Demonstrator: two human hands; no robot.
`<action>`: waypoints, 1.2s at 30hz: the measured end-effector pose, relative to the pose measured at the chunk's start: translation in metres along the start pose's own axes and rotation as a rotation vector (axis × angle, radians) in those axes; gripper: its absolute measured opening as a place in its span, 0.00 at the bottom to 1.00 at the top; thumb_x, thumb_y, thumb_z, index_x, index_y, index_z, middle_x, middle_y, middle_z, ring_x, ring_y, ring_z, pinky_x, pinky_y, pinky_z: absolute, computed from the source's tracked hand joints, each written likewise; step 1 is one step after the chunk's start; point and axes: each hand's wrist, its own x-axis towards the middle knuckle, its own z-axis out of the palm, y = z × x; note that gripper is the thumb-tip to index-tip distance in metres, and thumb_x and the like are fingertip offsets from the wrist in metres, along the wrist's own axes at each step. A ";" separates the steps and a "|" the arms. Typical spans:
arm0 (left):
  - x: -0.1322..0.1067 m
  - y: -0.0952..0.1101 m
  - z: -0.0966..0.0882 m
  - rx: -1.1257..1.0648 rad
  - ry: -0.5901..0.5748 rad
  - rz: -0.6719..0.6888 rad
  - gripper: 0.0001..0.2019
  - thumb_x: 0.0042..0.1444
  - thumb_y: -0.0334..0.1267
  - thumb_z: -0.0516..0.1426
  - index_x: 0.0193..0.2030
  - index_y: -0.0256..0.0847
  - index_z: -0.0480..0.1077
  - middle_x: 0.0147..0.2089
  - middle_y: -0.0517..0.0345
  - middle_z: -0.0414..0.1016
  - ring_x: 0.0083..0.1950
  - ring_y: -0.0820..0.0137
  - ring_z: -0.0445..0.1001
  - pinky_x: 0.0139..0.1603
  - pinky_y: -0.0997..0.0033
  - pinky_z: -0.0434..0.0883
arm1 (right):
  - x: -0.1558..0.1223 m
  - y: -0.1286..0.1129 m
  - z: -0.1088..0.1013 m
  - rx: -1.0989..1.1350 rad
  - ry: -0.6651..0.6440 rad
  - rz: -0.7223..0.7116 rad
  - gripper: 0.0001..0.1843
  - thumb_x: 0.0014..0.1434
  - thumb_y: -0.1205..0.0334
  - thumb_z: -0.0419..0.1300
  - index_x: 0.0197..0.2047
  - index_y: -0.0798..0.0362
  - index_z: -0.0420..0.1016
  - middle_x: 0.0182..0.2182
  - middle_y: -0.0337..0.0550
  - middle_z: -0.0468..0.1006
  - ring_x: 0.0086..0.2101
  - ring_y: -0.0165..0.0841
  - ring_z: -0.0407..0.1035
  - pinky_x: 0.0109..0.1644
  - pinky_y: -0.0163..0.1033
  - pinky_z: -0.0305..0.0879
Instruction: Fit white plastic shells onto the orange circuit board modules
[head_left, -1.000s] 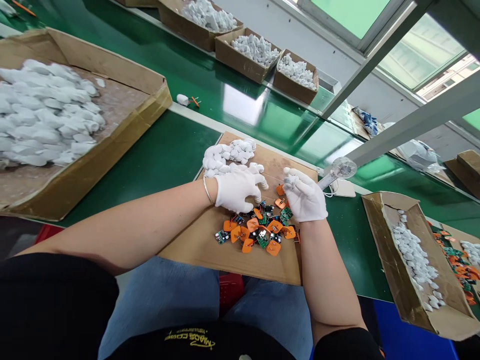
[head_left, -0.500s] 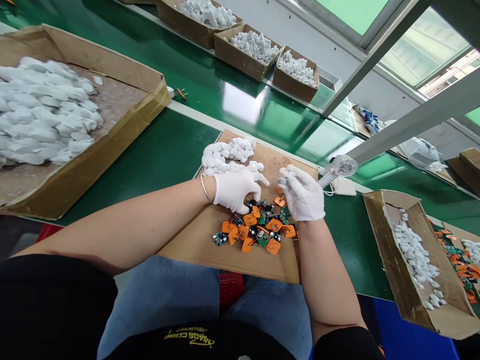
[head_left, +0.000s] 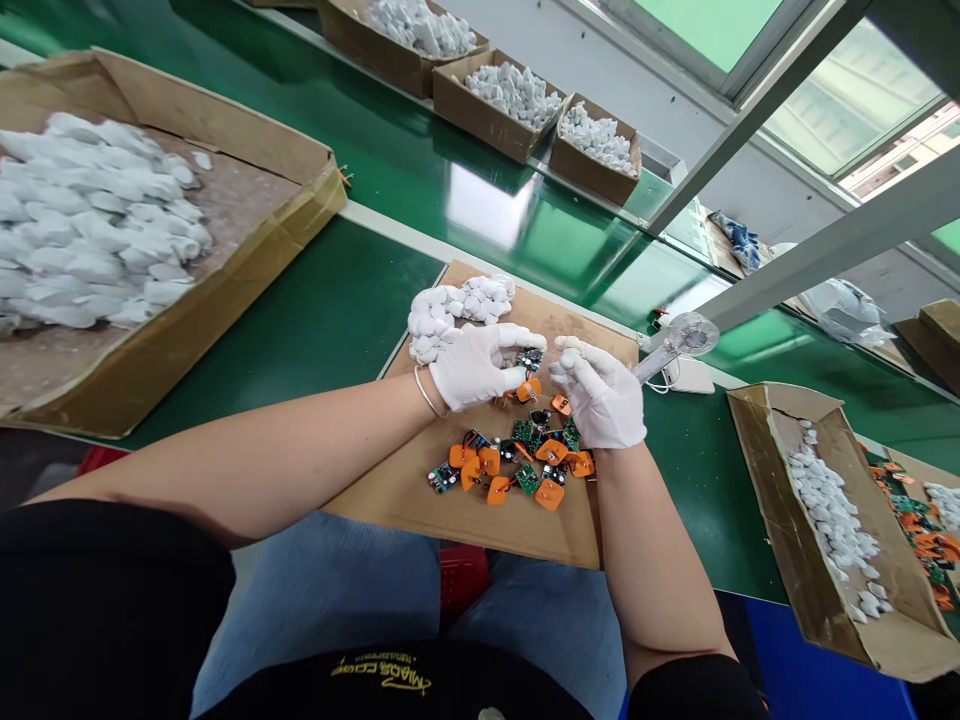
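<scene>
A small green circuit board (head_left: 529, 358) with black components is sitting at the fingertips of the left hand (head_left: 476, 366), right at the upper edge of a loose scatter of boards and orange tabs (head_left: 517, 465) lying on a brown cardboard sheet (head_left: 420, 515). The white-gloved left hand is curling over with its fingers bent, but I cannot tell whether it is gripping that board or only touching it. The gloved right hand (head_left: 598, 393) is hovering just beside it, its fingertips (head_left: 561, 366) pinching together, though whatever lies between them is too small to make out. The step in hand looks like picking single small pieces from the scatter, and the next move seems to call for a careful, firm pinch on one board without disturbing its neighbours. A heap of white moulded pieces (head_left: 461, 308) is resting on the same sheet, touching the left glove, while a thin bangle (head_left: 429, 393) is circling the left wrist. A small clear fan (head_left: 688, 335) is standing past the sheet on the green bench mat (head_left: 360, 300). Cardboard trays of white pieces are lining the bench: a large one (head_left: 255, 262) to the left, three boxes (head_left: 487, 118) beyond, and a narrow one (head_left: 889, 545) to the right.
</scene>
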 end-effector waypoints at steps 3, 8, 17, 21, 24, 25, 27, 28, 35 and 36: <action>0.000 0.002 0.000 0.084 0.006 0.020 0.23 0.47 0.27 0.56 0.52 0.35 0.74 0.51 0.49 0.79 0.54 0.64 0.78 0.59 0.62 0.76 | -0.001 0.004 -0.003 -0.025 -0.011 -0.058 0.19 0.43 0.56 0.78 0.37 0.51 0.80 0.33 0.38 0.82 0.28 0.28 0.75 0.35 0.37 0.76; -0.002 0.003 0.004 -0.021 0.025 -0.015 0.20 0.48 0.27 0.57 0.50 0.32 0.71 0.50 0.46 0.79 0.50 0.67 0.79 0.53 0.67 0.78 | -0.001 0.006 -0.006 -0.186 -0.018 -0.011 0.23 0.48 0.49 0.74 0.46 0.50 0.80 0.32 0.40 0.84 0.24 0.31 0.75 0.25 0.37 0.74; -0.001 0.004 0.001 0.249 0.009 0.128 0.16 0.52 0.29 0.57 0.49 0.37 0.76 0.47 0.51 0.80 0.52 0.64 0.77 0.56 0.60 0.76 | 0.005 0.018 -0.014 -0.258 0.030 -0.055 0.19 0.50 0.48 0.73 0.42 0.48 0.82 0.35 0.41 0.85 0.33 0.35 0.80 0.41 0.42 0.80; -0.002 -0.001 0.004 0.157 0.049 0.107 0.16 0.52 0.30 0.57 0.49 0.36 0.74 0.49 0.49 0.79 0.51 0.65 0.78 0.55 0.62 0.77 | 0.005 0.018 -0.010 -0.176 0.022 -0.032 0.21 0.48 0.49 0.75 0.42 0.48 0.81 0.38 0.41 0.84 0.38 0.36 0.80 0.47 0.44 0.79; -0.002 -0.003 0.006 0.049 0.088 0.077 0.14 0.51 0.31 0.56 0.46 0.35 0.72 0.47 0.47 0.78 0.48 0.66 0.78 0.50 0.63 0.79 | 0.004 0.014 -0.007 -0.129 -0.006 0.009 0.22 0.49 0.50 0.74 0.45 0.48 0.80 0.37 0.41 0.84 0.34 0.34 0.79 0.40 0.41 0.79; -0.001 -0.003 0.006 0.040 0.098 0.086 0.12 0.51 0.30 0.56 0.44 0.35 0.71 0.46 0.48 0.77 0.47 0.66 0.78 0.48 0.63 0.79 | 0.004 0.013 -0.007 -0.132 -0.022 0.011 0.22 0.50 0.50 0.73 0.46 0.48 0.80 0.36 0.40 0.83 0.33 0.33 0.78 0.39 0.40 0.79; -0.001 0.000 0.005 0.105 0.104 0.122 0.09 0.50 0.29 0.55 0.39 0.37 0.71 0.43 0.50 0.76 0.46 0.66 0.77 0.47 0.64 0.79 | 0.004 0.012 -0.009 -0.167 -0.050 -0.009 0.21 0.50 0.52 0.73 0.46 0.49 0.81 0.34 0.39 0.81 0.33 0.32 0.77 0.40 0.39 0.77; -0.001 0.002 0.003 0.176 0.102 0.142 0.07 0.50 0.29 0.55 0.37 0.38 0.70 0.41 0.52 0.75 0.47 0.65 0.77 0.48 0.63 0.78 | 0.004 0.012 -0.011 -0.201 -0.057 -0.025 0.21 0.50 0.53 0.73 0.47 0.49 0.81 0.32 0.38 0.81 0.33 0.31 0.76 0.40 0.39 0.76; 0.000 0.009 -0.002 0.492 -0.071 0.225 0.08 0.52 0.29 0.58 0.37 0.41 0.75 0.43 0.56 0.75 0.52 0.65 0.74 0.56 0.62 0.73 | 0.000 0.012 -0.008 -0.263 0.031 -0.050 0.20 0.49 0.57 0.73 0.46 0.48 0.81 0.38 0.41 0.83 0.35 0.33 0.77 0.35 0.37 0.76; 0.000 0.008 -0.001 0.471 -0.072 0.230 0.08 0.53 0.30 0.58 0.38 0.42 0.76 0.43 0.56 0.75 0.52 0.66 0.74 0.56 0.62 0.73 | 0.000 0.011 -0.007 -0.217 0.034 -0.033 0.21 0.47 0.57 0.74 0.46 0.49 0.81 0.40 0.42 0.84 0.38 0.35 0.78 0.36 0.38 0.77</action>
